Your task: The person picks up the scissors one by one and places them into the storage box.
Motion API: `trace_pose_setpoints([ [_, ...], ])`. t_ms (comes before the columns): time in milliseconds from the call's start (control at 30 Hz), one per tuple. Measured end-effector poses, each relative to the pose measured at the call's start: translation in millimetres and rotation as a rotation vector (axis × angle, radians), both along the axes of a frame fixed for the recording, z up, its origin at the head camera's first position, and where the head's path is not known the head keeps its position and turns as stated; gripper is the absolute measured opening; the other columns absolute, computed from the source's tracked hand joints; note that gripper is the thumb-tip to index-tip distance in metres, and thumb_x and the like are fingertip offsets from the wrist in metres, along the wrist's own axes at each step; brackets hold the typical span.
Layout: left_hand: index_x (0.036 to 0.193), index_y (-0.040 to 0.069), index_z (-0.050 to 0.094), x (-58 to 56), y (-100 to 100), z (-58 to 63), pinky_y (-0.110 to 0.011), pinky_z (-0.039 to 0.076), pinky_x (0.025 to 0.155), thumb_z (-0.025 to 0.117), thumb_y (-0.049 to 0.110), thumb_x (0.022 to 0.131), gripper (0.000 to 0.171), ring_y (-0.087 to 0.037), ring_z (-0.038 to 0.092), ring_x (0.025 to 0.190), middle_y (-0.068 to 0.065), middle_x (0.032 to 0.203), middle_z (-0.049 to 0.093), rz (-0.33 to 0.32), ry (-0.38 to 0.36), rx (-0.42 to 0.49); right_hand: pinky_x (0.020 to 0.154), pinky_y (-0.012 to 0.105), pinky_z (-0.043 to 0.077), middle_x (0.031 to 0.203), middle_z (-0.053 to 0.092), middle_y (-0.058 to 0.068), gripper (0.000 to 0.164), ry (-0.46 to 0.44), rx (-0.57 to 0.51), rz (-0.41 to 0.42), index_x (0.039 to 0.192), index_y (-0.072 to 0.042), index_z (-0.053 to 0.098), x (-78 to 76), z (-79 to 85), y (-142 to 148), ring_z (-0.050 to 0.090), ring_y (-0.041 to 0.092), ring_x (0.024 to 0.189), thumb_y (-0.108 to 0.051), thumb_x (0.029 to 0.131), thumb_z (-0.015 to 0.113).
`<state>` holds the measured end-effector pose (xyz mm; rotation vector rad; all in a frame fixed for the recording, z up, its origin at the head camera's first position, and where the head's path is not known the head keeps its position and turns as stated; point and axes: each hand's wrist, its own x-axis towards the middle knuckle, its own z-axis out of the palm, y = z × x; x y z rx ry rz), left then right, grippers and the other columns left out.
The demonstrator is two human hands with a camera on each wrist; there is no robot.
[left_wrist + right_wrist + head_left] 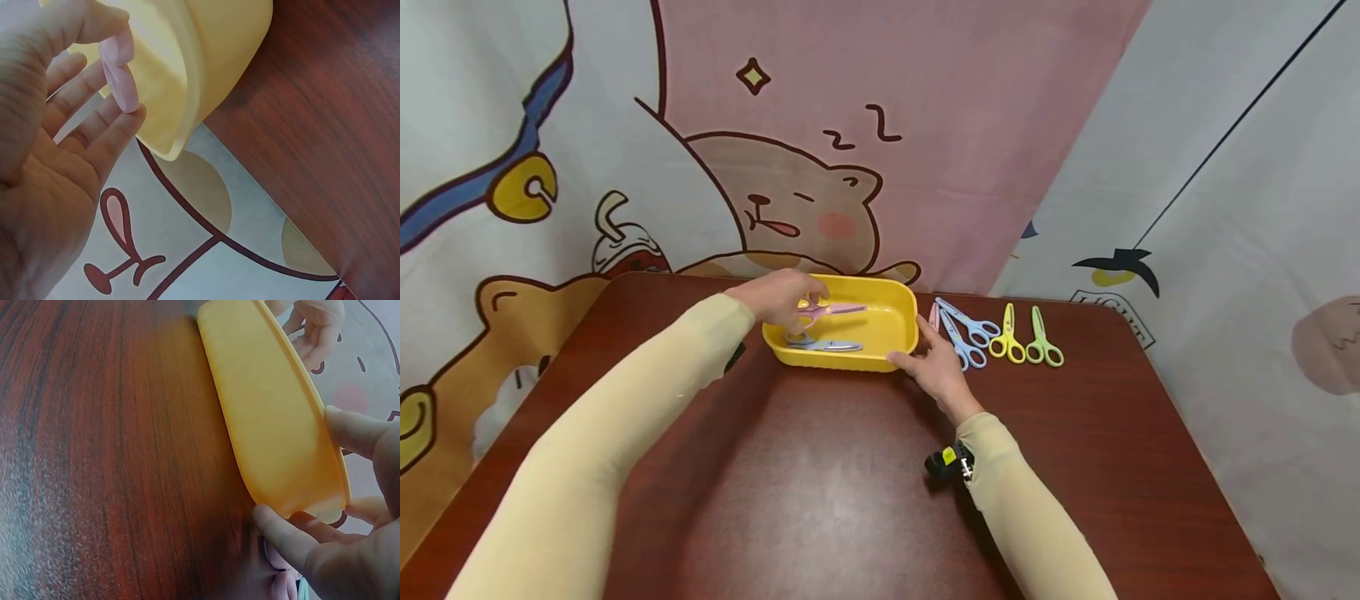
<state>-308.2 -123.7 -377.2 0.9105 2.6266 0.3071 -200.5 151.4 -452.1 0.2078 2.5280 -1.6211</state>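
A yellow plastic tray [842, 363] stands at the back of the table. Over its left end, my left hand [781, 298] pinches pink scissors [847, 308] by the handles, blades pointing right. The left wrist view shows the pink handle [122, 78] between thumb and fingers. Beneath them, blue scissors [838, 346] lie in the tray along its front wall. My right hand [942, 371] holds the tray's right end. In the right wrist view its thumb is on the tray's rim [334, 447] and its fingers are against the end wall.
Right of the tray lie pink scissors [934, 315], partly hidden, two blue scissors [973, 329], yellow scissors [1008, 333] and green scissors [1041, 337]. A printed cloth [925, 150] hangs right behind the dark wooden table [820, 483].
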Motion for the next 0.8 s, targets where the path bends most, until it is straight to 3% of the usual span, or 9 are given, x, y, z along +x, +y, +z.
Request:
trace_pose_setpoints([
  [233, 0.136, 0.007, 0.063, -4.3, 0.0, -8.8, -0.037, 0.052, 0.087, 0.081, 0.006, 0.075, 0.064, -0.026, 0.058, 0.103, -0.006, 0.119, 0.067, -0.043, -0.014, -0.020, 0.101, 0.042, 0.053, 0.147, 0.056, 0.018, 0.093, 0.004, 0.007, -0.005, 0.165, -0.018, 0.027, 2.0, 0.1, -2.2, 0.062, 0.029, 0.120, -0.023, 0.090, 0.081],
  [433, 0.135, 0.008, 0.064, -7.6, -1.3, -18.7, -0.040, 0.053, 0.093, 0.083, 0.007, 0.077, 0.061, -0.028, 0.059, 0.110, -0.006, 0.122, 0.067, -0.054, -0.045, -0.046, 0.099, 0.041, 0.054, 0.146, 0.057, 0.017, 0.093, -0.005, 0.016, -0.007, 0.165, -0.019, 0.027, 2.8, -0.8, -2.7, 0.063, 0.029, 0.116, -0.025, 0.090, 0.082],
  [633, 0.132, 0.006, 0.066, -8.0, -1.4, -21.1, -0.041, 0.053, 0.093, 0.082, 0.007, 0.077, 0.057, -0.027, 0.061, 0.108, -0.007, 0.120, 0.069, -0.119, -0.016, -0.051, 0.096, 0.039, 0.055, 0.141, 0.060, 0.018, 0.092, 0.000, 0.033, -0.016, 0.165, -0.020, 0.029, 2.5, -0.4, -1.8, 0.063, 0.028, 0.113, -0.025, 0.089, 0.082],
  [800, 0.132, 0.006, 0.066, -9.9, -0.2, -22.1, -0.040, 0.053, 0.093, 0.082, 0.007, 0.077, 0.057, -0.028, 0.061, 0.108, -0.008, 0.120, 0.069, -0.130, -0.020, -0.056, 0.093, 0.037, 0.054, 0.136, 0.062, 0.017, 0.092, 0.002, 0.047, -0.018, 0.165, -0.021, 0.029, 2.0, 0.0, -0.6, 0.063, 0.028, 0.110, -0.026, 0.089, 0.082],
])
